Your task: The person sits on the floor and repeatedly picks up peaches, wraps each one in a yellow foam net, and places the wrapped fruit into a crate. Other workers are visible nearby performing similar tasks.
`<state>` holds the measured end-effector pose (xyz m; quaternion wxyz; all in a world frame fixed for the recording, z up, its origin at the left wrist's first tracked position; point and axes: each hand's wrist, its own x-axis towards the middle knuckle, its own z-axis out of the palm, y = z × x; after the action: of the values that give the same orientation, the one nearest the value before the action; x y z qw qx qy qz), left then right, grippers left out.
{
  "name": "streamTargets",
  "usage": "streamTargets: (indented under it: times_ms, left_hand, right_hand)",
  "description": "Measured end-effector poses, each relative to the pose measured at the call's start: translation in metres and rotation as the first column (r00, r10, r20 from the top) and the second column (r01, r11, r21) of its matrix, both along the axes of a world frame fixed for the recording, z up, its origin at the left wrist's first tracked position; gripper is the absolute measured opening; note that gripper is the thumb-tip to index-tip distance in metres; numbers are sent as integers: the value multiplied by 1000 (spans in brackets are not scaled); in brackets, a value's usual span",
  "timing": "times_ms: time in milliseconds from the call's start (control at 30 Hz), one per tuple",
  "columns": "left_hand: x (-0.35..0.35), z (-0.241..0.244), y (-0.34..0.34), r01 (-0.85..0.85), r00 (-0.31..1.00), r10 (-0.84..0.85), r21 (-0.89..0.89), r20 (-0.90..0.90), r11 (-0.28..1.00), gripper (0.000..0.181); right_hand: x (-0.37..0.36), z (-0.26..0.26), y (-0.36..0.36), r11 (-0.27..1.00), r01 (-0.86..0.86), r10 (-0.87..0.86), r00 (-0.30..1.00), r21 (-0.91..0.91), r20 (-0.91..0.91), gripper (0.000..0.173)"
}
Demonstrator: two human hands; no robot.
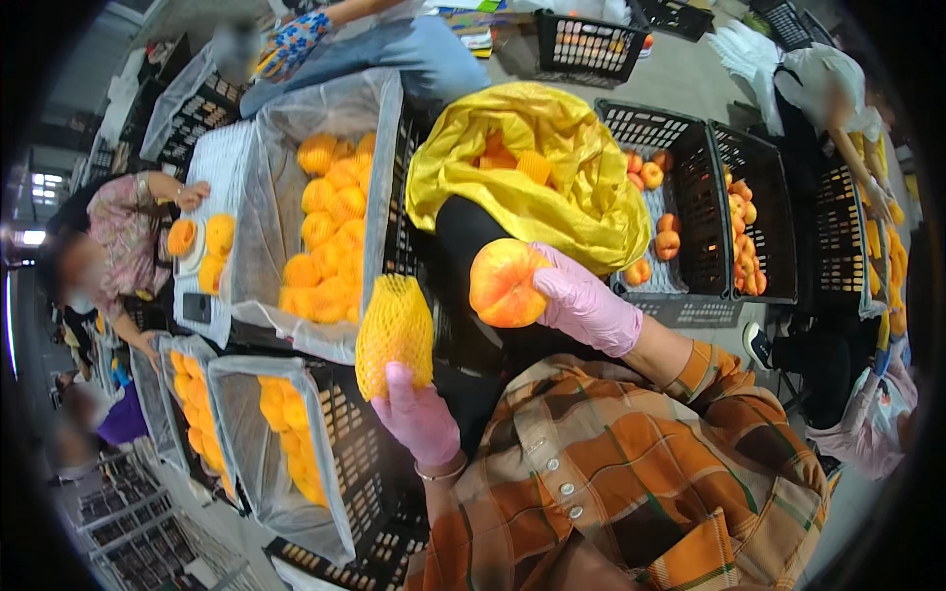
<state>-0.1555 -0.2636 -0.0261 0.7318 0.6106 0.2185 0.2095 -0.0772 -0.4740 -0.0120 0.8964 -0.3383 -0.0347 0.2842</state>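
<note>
A yellow foam fruit net (394, 332) stands upright in my left hand (417, 417), which wears a pink glove; its fingers are partly inside or behind the mesh. My right hand (584, 299), also gloved in pink, grips a red and yellow peach (508, 283) by its right side. Net and peach are apart. Beyond the peach lies an open yellow woven sack (517, 107) holding orange foam nets (532, 167). Left of it, a black crate with a clear plastic liner (262, 199) holds several netted fruits (344, 203).
Black crates (691, 199) with bare peaches (667, 245) stand right of the sack. Lined crates (222, 436) of netted fruit are at lower left. A person (122, 236) sits at far left near a scale (194, 258); another person's jeans (384, 63) are at the top. Others are at right.
</note>
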Motion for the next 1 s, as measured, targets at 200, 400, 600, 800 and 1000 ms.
streamTargets:
  times_ms: [200,400,600,800,1000]
  left_hand:
    - [-8,12,-13,416,909,-401,258,-109,872,64]
    - [14,1,-21,439,870,-453,723,-195,534,70]
    - [19,9,-17,468,863,-474,630,-176,620,61]
    - [16,19,3,565,824,-536,187,-184,804,50]
    - [10,26,13,543,832,-553,-254,36,800,36]
  right_hand:
    - [-8,-6,13,998,-51,49,994,-19,-93,59]
    - [-19,-20,24,978,-95,79,992,-185,-94,48]
    - [-17,-20,24,961,-124,105,990,-246,-90,48]
    - [-5,-8,19,591,571,445,358,-569,821,58]
    - [0,1,28,801,24,358,781,-598,511,55]
